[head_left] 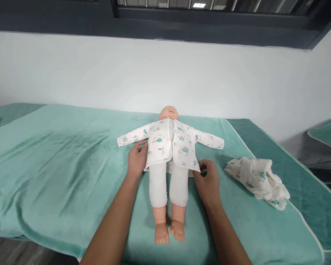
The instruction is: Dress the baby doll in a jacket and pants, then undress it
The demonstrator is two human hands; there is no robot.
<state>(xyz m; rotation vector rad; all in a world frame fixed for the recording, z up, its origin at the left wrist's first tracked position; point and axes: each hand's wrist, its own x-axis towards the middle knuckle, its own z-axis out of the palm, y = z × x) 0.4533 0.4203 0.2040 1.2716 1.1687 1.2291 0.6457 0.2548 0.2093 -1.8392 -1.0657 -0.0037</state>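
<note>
Currently, my right hand [209, 180] pinches a lower corner of the patterned jacket [183, 147] — unfastened over the doll [157, 184], which lies face-up on the green blanket [71, 165]. My left hand [137, 160] touches the opposite side — whether pinching, I cannot tell.

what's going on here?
A person is handling a patterned jacket on a doll lying face-up on a green blanket. The left hand is at the jacket's side, the right hand at its lower corner. Both sleeves are spread, the front is open. A crumpled patterned cloth lies to the right.
</note>
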